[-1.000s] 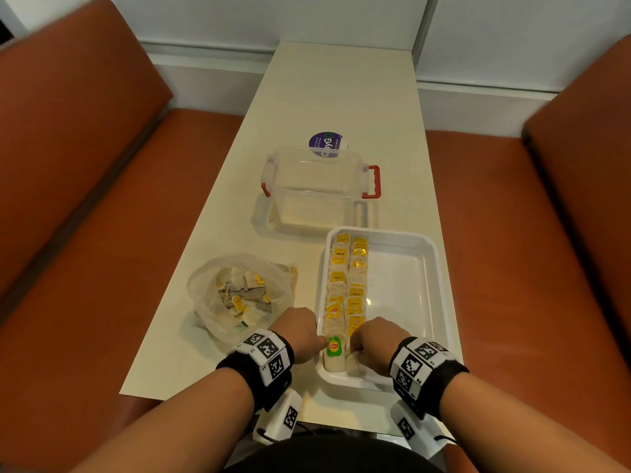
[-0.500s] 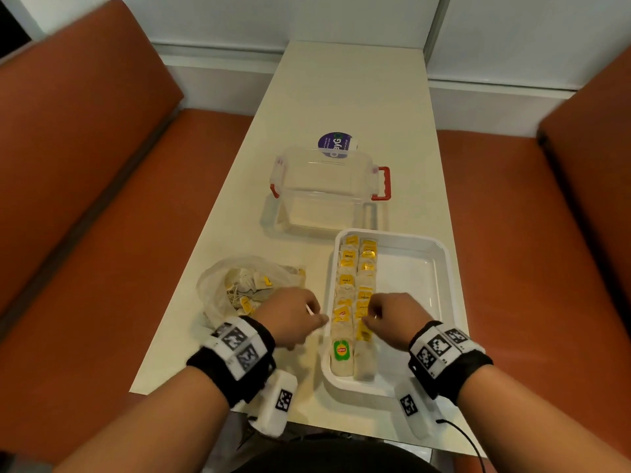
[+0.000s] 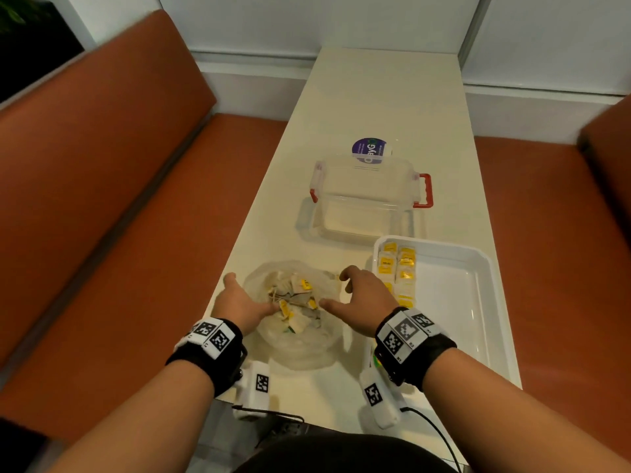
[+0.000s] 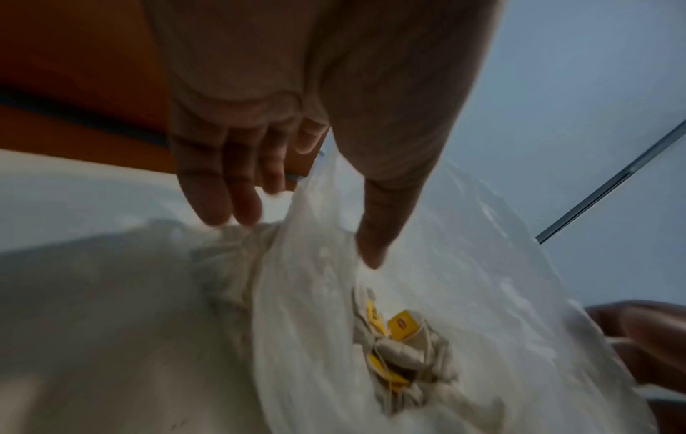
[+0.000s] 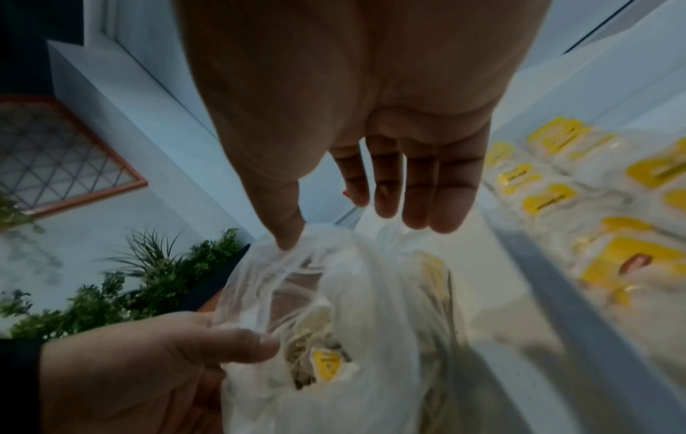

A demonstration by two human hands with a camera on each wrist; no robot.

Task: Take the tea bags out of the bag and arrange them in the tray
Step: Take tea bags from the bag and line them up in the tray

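A clear plastic bag (image 3: 297,343) lies open on the table near the front edge, with loose yellow-tagged tea bags (image 3: 295,302) heaped inside. My left hand (image 3: 251,291) is at its left rim, fingers outside and thumb on the inner side. My right hand (image 3: 336,288) is at its right rim, fingers straight, its thumb touching the plastic. Neither hand holds a tea bag. The left wrist view shows my left hand (image 4: 300,237) spread over the bag (image 4: 315,323). In the right wrist view my right hand (image 5: 347,232) hovers over the bag's mouth. The white tray (image 3: 454,302) lies right of the bag, with two columns of tea bags (image 3: 397,268) along its left side.
A clear lidless box with red handles (image 3: 368,196) stands behind the bag and tray, with a purple round sticker (image 3: 370,150) beyond it. Orange benches (image 3: 102,186) flank the narrow table. The tray's right part (image 3: 450,312) is bare.
Both hands have left the near end of the tray and moved left to the bag, now spread at its rim. The tea bag placed there stays in the tray.
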